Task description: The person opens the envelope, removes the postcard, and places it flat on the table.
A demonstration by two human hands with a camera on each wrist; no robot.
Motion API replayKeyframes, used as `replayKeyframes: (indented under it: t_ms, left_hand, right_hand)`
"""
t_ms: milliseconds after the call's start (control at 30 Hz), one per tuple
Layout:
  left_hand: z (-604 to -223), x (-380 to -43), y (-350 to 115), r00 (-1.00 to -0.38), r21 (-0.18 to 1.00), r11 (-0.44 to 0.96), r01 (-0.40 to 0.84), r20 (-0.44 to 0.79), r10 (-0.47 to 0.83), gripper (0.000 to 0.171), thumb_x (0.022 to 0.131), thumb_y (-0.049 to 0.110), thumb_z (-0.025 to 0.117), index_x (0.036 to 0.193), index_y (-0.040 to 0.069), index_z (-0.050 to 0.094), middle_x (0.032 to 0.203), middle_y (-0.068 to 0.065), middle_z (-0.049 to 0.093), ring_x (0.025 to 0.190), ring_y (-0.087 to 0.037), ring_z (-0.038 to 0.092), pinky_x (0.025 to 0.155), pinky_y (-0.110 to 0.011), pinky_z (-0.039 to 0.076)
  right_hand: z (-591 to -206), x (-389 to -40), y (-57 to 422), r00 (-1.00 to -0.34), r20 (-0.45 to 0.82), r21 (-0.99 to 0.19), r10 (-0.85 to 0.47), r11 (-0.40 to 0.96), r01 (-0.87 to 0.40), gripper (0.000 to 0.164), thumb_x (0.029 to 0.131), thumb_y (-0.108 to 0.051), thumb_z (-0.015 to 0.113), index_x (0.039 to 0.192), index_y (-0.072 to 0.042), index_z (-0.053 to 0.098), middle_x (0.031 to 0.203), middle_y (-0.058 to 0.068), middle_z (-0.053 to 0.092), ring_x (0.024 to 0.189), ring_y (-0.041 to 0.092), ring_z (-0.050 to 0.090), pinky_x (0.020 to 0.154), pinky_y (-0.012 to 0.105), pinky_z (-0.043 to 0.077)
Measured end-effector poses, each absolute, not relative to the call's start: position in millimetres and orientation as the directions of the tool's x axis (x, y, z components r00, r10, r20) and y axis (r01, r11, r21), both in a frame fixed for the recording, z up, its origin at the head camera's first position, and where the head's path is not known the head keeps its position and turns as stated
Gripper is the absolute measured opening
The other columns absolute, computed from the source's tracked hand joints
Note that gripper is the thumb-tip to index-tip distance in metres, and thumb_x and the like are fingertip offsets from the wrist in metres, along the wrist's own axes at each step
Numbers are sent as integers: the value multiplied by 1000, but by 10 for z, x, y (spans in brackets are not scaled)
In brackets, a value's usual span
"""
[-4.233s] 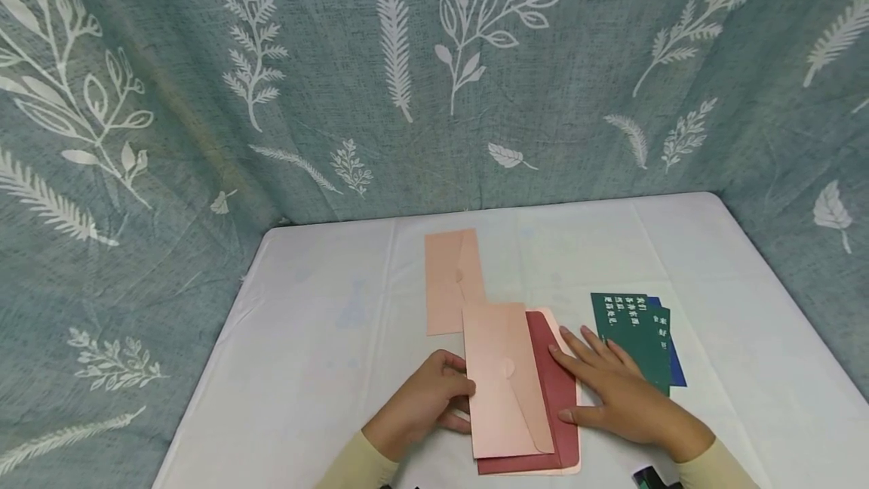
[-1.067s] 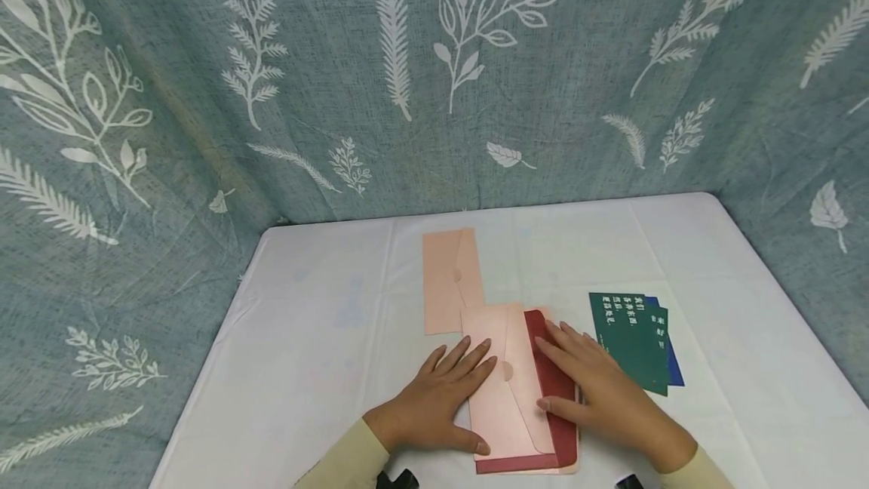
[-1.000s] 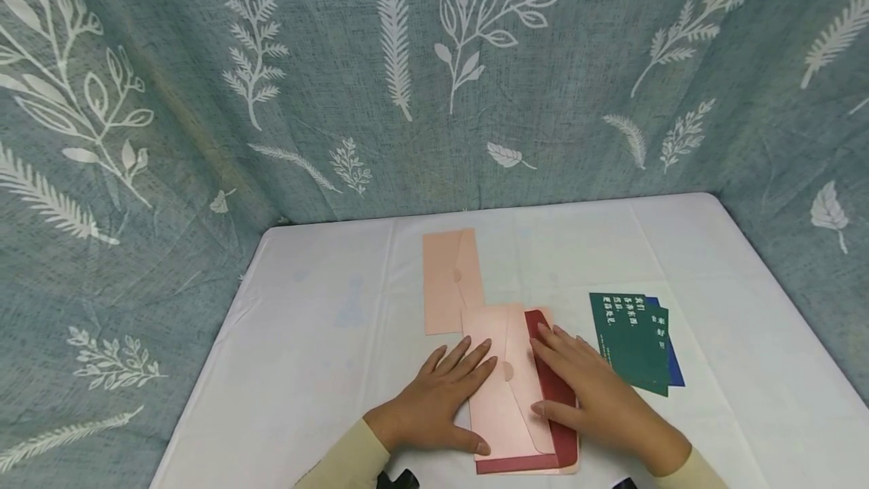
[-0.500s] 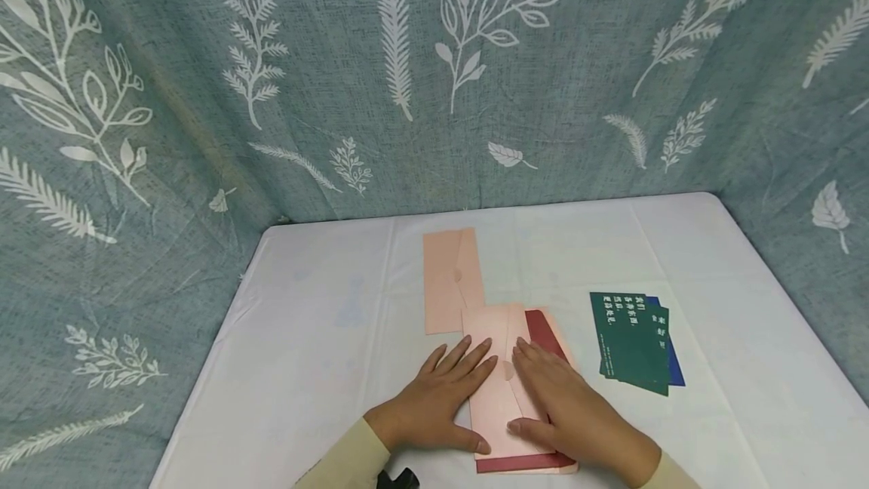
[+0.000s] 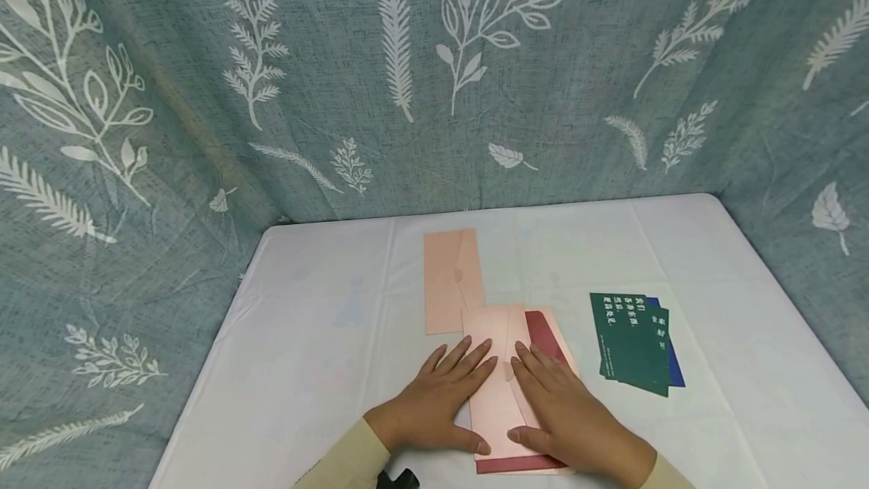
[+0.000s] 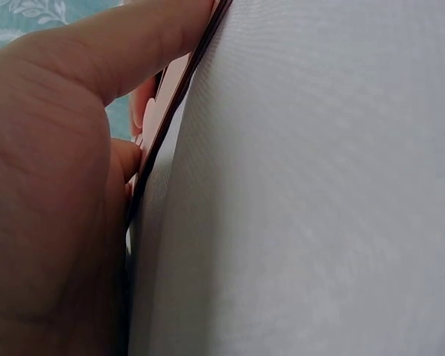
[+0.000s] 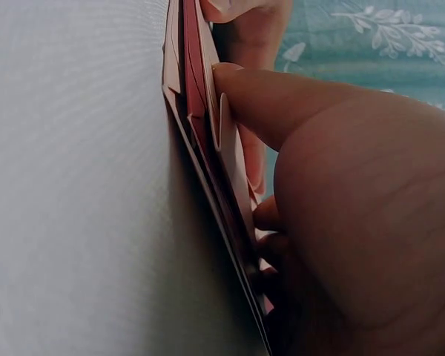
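A pale pink envelope lies on top of a small stack near the table's front. Beneath it a dark red envelope shows along the right and bottom edges, with another pink edge under that. My left hand rests on the top envelope's left side, fingers spread and straight. On its right side my right hand lies flat, fingertips near the round flap seal. In the right wrist view the thumb presses the layered envelopes from above. The left wrist view shows the left thumb at the stack's edge.
Another pink envelope lies behind the stack, to the left. Green cards with white writing overlap a blue card at the right. A white cloth covers the table; a patterned teal curtain hangs behind it.
My left hand has let go of the stack's left edge and now lies flat on top. My right hand has slid left from the red envelope onto the top pink one.
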State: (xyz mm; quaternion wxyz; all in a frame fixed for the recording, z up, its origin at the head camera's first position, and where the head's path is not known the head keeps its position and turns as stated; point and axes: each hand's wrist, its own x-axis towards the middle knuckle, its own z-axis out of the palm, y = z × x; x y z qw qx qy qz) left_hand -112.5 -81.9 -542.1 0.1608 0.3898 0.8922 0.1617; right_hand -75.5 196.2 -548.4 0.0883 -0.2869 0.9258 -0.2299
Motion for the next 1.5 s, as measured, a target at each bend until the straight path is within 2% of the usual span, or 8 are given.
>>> replayKeyframes:
  t_ms: [467, 767, 1000, 1233, 1500]
  left_hand:
    - [-5410, -1120, -821, -645, 411, 648, 641, -170, 745, 118, 89, 78, 71, 177, 20, 18, 182, 7, -3, 165, -20, -9, 128, -59, 5]
    - [-5418, -1116, -826, -639, 425, 642, 638, -173, 750, 117, 90, 78, 71, 177, 20, 17, 182, 8, -4, 165, -21, -9, 128, -59, 5]
    - [-5422, -1120, -830, -636, 424, 640, 641, -174, 752, 117, 90, 78, 70, 177, 20, 17, 182, 7, -4, 165, -21, -8, 128, -60, 6]
    - [-5432, -1126, -840, -633, 435, 635, 638, -171, 755, 117, 91, 78, 70, 177, 21, 16, 182, 7, -4, 165, -21, -8, 128, -60, 5]
    - [-5424, -1121, -841, -632, 436, 631, 641, -165, 757, 117, 90, 78, 71, 177, 21, 17, 182, 8, -4, 165, -21, -9, 128, -60, 4]
  right_hand:
    - [-5428, -742, 1976, -824, -30, -536, -566, 705, -465, 87, 102, -50, 71, 167, -1, 40, 178, 11, 26, 163, 36, 19, 125, 62, 20]
    - [-5377, -731, 2005, -829, -47, -583, -557, 689, -430, 85, 103, -48, 71, 168, -3, 40, 177, 10, 28, 163, 36, 21, 125, 62, 19]
    - [-5353, -724, 2025, -831, -29, -577, -556, 688, -440, 84, 104, -46, 71, 169, -5, 38, 177, 9, 30, 161, 34, 26, 124, 63, 24]
    - [-5348, -729, 2090, -858, -34, -651, -512, 662, -370, 89, 101, -44, 75, 172, -12, 33, 176, 7, 29, 158, 35, 33, 118, 65, 33]
    - [-5343, -740, 2163, -881, -12, -663, -473, 664, -347, 88, 104, -48, 72, 173, -13, 31, 177, 2, 30, 157, 34, 35, 118, 63, 35]
